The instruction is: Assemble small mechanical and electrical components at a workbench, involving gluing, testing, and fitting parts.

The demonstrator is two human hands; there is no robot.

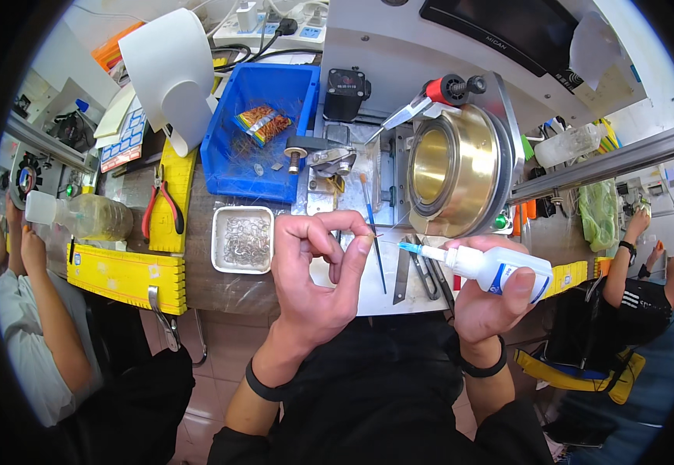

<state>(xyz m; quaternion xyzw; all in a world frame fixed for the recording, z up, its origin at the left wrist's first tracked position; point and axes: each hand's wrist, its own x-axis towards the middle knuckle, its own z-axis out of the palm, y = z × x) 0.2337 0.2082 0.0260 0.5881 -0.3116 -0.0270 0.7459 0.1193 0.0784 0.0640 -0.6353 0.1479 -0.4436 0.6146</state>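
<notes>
My left hand (318, 267) is closed in a pinch, thumb against forefinger, on something thin and too small to name. My right hand (492, 306) is wrapped round a white squeeze bottle (503, 271) with a blue and white label. Its narrow nozzle, light blue at the tip (408, 247), points left toward my left fingertips, with a small gap between them. Just left of my left hand stands a square white dish (242, 260) full of small, thin wire-like pieces. Behind my fingertips lies a slim blue-handled brush (377, 260) on the pale work surface.
A blue bin (221, 167) with an orange packet stands behind the dish. A brass-coloured cylinder (461, 170) is mounted at the right rear. Red-and-black pliers (163, 209) and a plastic bottle (93, 217) lie left. Yellow measuring strips (124, 271) line the left edge. People sit at both sides.
</notes>
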